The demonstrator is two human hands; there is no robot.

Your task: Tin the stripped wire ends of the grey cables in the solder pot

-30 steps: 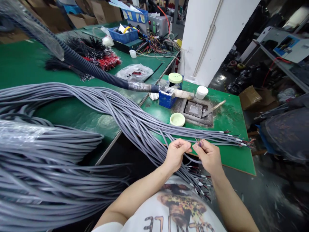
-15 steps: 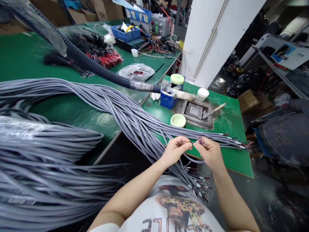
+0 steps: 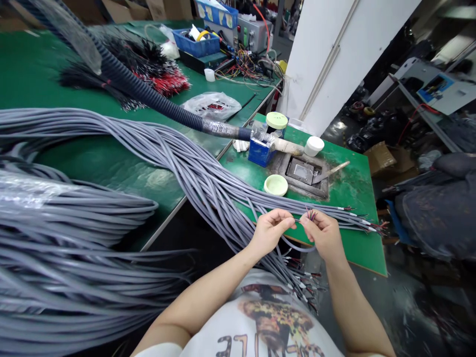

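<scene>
My left hand (image 3: 272, 231) pinches a thin dark wire (image 3: 297, 220) between thumb and fingers. Close beside it, my right hand (image 3: 324, 235) is closed on a small bunch of coloured wires (image 3: 311, 214), whose ends fan out above the fingertips. The thin dark wire spans the narrow gap between both hands; how far it runs inside the fingers is hidden. Behind and below the hands lie grey cables (image 3: 219, 191), their stripped, white-tagged ends (image 3: 366, 225) showing coloured wires at the right. More cable ends (image 3: 303, 285) hang down in front of my shirt.
On the green board (image 3: 359, 188) sit a solder pot (image 3: 303, 172) with a scraper (image 3: 330, 172) across it, a shallow pale dish (image 3: 275, 185), a white cup (image 3: 314, 146) and a blue box (image 3: 259, 151). A ribbed hose (image 3: 178, 111) crosses overhead. Coiled cables (image 3: 74, 218) fill the left.
My hands are slightly farther apart, with more of the thin dark wire showing between them. The coloured wires in my right hand are spread differently. The view has shifted slightly.
</scene>
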